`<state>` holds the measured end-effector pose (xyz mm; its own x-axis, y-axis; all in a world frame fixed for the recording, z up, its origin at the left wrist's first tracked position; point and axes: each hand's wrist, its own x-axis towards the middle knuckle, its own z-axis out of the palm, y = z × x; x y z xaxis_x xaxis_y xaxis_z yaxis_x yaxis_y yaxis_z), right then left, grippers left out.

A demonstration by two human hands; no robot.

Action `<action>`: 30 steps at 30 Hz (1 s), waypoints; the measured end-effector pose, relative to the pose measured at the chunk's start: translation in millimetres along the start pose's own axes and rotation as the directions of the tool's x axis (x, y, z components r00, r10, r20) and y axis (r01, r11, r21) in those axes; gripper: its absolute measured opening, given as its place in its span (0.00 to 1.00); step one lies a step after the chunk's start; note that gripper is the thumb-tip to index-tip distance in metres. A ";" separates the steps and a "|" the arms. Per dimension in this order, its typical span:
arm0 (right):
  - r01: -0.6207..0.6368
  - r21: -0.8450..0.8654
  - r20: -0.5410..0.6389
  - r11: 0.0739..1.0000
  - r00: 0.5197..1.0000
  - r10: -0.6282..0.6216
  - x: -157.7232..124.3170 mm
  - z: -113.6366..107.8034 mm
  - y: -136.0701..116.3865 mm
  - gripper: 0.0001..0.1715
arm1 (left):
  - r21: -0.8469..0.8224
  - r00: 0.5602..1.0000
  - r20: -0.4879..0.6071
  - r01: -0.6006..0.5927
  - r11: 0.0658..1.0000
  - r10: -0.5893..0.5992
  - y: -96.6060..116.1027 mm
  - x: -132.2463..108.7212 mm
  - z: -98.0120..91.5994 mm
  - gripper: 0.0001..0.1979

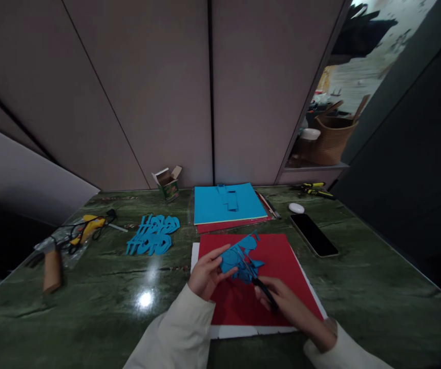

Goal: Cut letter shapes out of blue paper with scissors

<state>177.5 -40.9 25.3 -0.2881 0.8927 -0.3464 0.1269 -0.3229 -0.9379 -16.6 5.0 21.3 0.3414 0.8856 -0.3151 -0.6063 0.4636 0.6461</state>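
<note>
My left hand (pixel 207 274) pinches a piece of blue paper (pixel 228 260) above a red sheet (pixel 281 261). A pair of scissors with black handles (pixel 265 292) is gripped in my right hand (pixel 281 301). Its blades point up and left, against the blue paper. More blue scraps (pixel 256 265) lie or hang around the blades; which of them are still joined to the held piece I cannot tell. Beneath the red sheet, a white sheet (pixel 253 332) shows along the left, front and right edges. Cut-out blue letters (pixel 154 241) rest on the green table to the left.
Behind the red sheet lies a stack of blue paper (pixel 205 205), with pencils (pixel 270 206) beside it. A phone (pixel 314 234), a white oval case (pixel 296 208) and yellow-black pliers (pixel 316 189) are at right. A small open box (pixel 168 185) and a yellow glue gun (pixel 87 228) are at left.
</note>
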 end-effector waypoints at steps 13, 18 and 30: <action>0.033 -0.018 0.024 0.999 0.999 -0.033 4.7 -2.7 9.7 0.22 | -0.001 1.000 0.002 0.007 1.000 -0.007 -0.2 1.3 -1.5 0.17; 0.052 -0.015 0.027 0.999 0.998 -0.052 6.6 -3.6 14.9 0.21 | -0.015 1.000 0.009 0.011 1.000 -0.010 0.3 1.6 -0.6 0.16; 0.025 0.008 0.004 1.000 1.000 -0.025 9.9 -2.8 21.7 0.22 | -0.035 1.000 0.015 0.009 0.999 -0.008 1.1 1.1 -0.6 0.15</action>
<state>180.0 -38.3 1.5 -0.2946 0.8993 -0.3232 0.1125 -0.3033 -0.9462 -17.3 6.6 21.2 0.3570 0.8812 -0.3100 -0.6281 0.4720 0.6186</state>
